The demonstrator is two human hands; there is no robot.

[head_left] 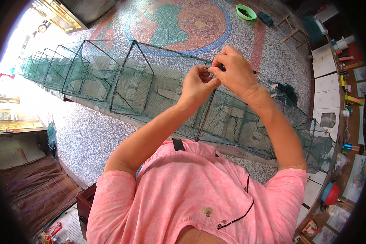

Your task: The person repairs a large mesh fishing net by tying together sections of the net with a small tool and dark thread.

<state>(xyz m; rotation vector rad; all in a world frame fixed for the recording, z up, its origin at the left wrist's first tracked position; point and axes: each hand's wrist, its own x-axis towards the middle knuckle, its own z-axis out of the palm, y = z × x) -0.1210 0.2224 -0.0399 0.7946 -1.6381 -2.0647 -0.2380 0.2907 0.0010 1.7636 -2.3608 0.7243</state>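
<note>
A long green mesh net trap (166,99) with dark, roughly square frames stretches across in front of me, from far left to near right. Both of my hands meet at the top edge of one of its frames. My left hand (197,87) is closed in a pinch there, beside a small piece with a metallic glint. Close against it, my right hand (236,73) has its fingers curled, with something small and dark showing between them. The fingers hide most of what they hold, so its kind cannot be made out.
A low bench (128,118) runs beneath the net. Beyond it, the speckled floor bears a round lotus pattern (168,26). A green basin (246,13) and a wooden stool (290,28) stand farther back. At right is a cluttered counter (356,110); at lower left, a brown mat (40,185).
</note>
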